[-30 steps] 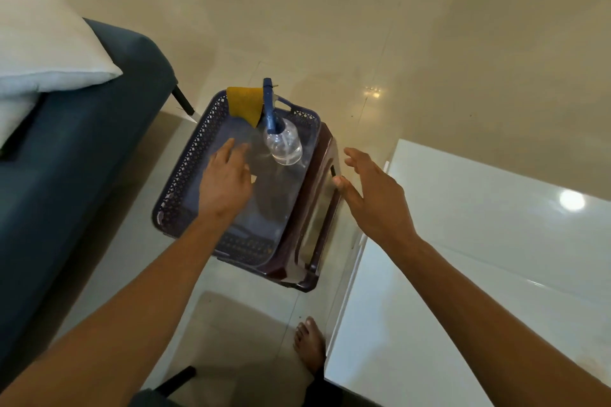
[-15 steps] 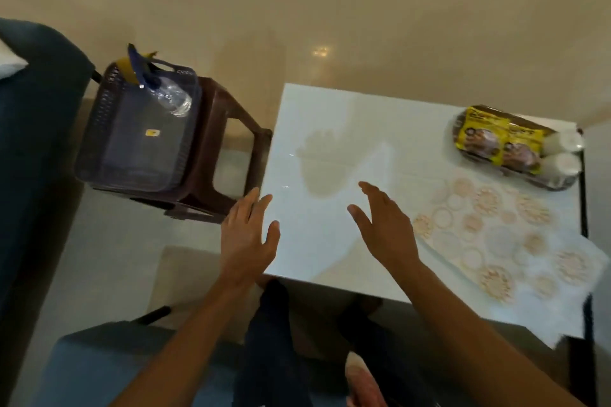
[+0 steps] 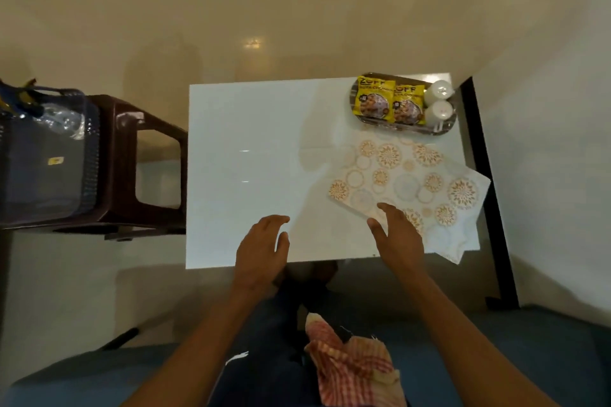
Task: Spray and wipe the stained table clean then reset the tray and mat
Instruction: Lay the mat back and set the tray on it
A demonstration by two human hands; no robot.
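Observation:
A white glossy table [image 3: 251,149] fills the middle of the view. On its right side lies a folded patterned mat [image 3: 413,182], hanging over the near right corner. Behind it, at the far right corner, an oval tray [image 3: 443,132] carries two yellow snack packets [image 3: 390,104] and two white shakers [image 3: 438,102]. My left hand [image 3: 261,248] hovers with relaxed fingers over the table's near edge. With fingers spread and holding nothing, my right hand [image 3: 396,235] sits at the mat's near left corner. A spray bottle [image 3: 62,119] lies in a dark basket [image 3: 49,158] at far left.
The basket stands on a brown plastic stool [image 3: 145,155] left of the table. A red checked cloth [image 3: 353,370] lies on my lap. A black frame edge [image 3: 489,192] runs along the table's right side. The floor around is beige tile.
The view has swung right from the basket and stool to the table. Both hands left the basket and now hover over the table's near edge, the right one reaching the mat.

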